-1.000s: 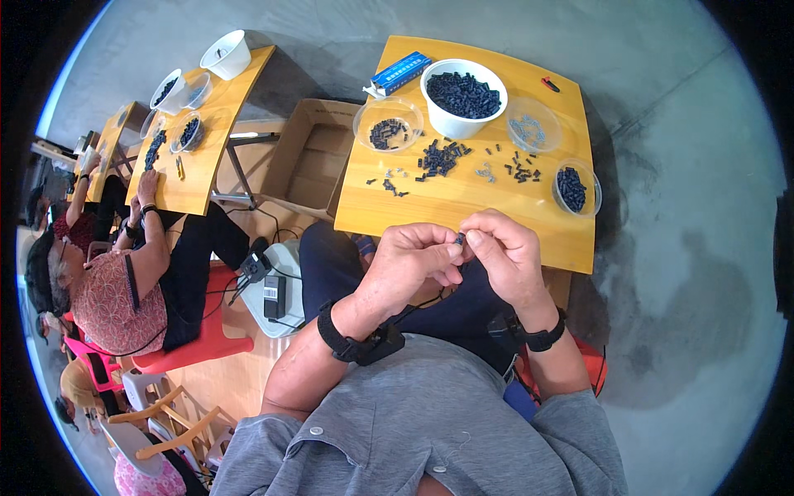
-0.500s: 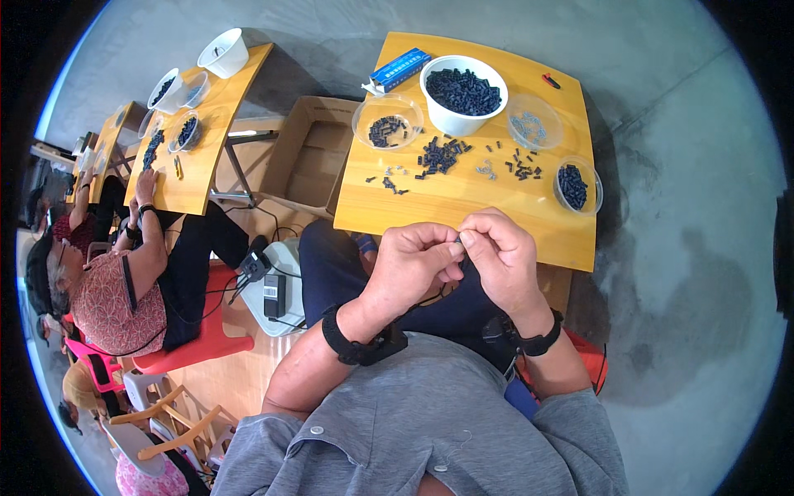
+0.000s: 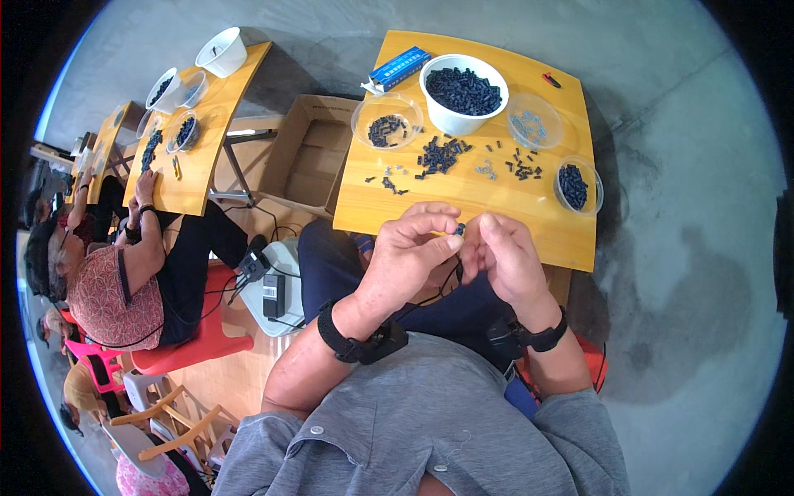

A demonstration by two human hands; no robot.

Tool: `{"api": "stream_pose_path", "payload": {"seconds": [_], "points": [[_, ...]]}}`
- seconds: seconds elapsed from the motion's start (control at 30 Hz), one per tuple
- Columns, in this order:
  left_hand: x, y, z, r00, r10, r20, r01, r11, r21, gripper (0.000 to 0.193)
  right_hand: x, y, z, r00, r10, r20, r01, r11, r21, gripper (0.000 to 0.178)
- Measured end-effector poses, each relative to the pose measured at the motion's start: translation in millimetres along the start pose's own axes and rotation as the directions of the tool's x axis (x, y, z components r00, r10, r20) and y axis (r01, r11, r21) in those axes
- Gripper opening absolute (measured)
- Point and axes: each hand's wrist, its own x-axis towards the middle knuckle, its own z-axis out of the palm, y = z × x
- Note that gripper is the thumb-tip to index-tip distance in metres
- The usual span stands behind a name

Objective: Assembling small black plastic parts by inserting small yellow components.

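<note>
My left hand [image 3: 413, 252] pinches a small dark plastic piece [image 3: 460, 229] between thumb and fingertips, just off the table's near edge. Close beside it is my right hand [image 3: 506, 258], its thumb raised and its other fingers smeared by motion, so I cannot make out whether it holds anything. Beyond the hands, a pile of dark plastic pieces [image 3: 442, 155] lies on the yellow table [image 3: 488, 202]. Small silvery metal parts [image 3: 485, 169] and a scatter of dark pieces [image 3: 523, 165] lie to its right. A few more dark bits [image 3: 394, 186] sit at the left.
At the back stands a white tub [image 3: 463, 121] full of dark pieces. Around it are a clear bowl [image 3: 361, 124], a lid-like dish of metal parts [image 3: 550, 136], a round container [image 3: 597, 198] and a blue box [image 3: 401, 69]. A cardboard box [image 3: 289, 161] and a seated co-worker [image 3: 124, 289] are left.
My hands have come apart slightly. The right hand has drawn back from the small dark piece, which stays in my left fingertips. Things on the table have not moved.
</note>
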Motion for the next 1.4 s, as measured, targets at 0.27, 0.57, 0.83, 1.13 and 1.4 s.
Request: {"api": "stream_pose_path", "payload": {"seconds": [0.27,0.57,0.83,1.13,1.4], "points": [[-2,6,1,0.977,-0.069,0.201,0.101,0.983,-0.153,0.01,2,7,1,0.921,0.224,0.318,-0.325,0.892,0.315,0.061],[-5,6,-5,0.926,-0.073,0.369,0.137,0.979,-0.152,0.016,-3,12,-2,0.815,0.277,0.51,-0.456,0.849,0.267,0.059],[-2,10,-6,0.892,-0.124,0.435,0.221,0.958,-0.182,0.021,-8,14,8,0.798,0.294,0.527,-0.536,0.746,0.395,0.048],[-1,1,-13,0.871,-0.247,0.424,0.338,0.929,-0.153,0.024,-16,40,34,0.886,0.305,0.35,-0.464,0.592,0.659,0.028],[6,-21,11,0.911,-0.222,0.348,0.342,0.877,-0.337,0.031,-7,7,-16,0.978,0.167,-0.125,-0.181,0.977,-0.111,0.032]]}}
